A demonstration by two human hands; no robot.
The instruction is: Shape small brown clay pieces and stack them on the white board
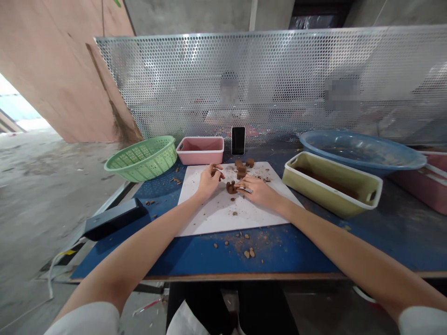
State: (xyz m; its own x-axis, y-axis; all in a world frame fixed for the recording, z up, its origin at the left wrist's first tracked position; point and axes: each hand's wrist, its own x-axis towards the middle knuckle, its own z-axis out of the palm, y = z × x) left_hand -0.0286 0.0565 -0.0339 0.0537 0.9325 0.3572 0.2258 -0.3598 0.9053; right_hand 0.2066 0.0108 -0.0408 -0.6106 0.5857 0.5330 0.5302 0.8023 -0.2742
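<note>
A small brown clay-like lump [230, 187] with an uneven, curled outline sits on the white board [199, 218]. From the right, the fingertips of my right hand [258, 190] close against it. My left hand [208, 181] is just to its left, fingers curled together in a pinch. Brown shows at those fingertips, but I cannot make out what they hold. Behind my right hand are several more brown pieces [240, 172], some of them blocky. Crumbs of the same colour are scattered over the board.
A green basket [146, 163] and a pink bin [200, 158] stand at the left and back. A phone [238, 141] leans upright before a perforated metal screen [272, 65]. To the right are an olive bin [314, 193] and a blue basin [391, 160]. Pebble-like bits [249, 253] lie near the front edge.
</note>
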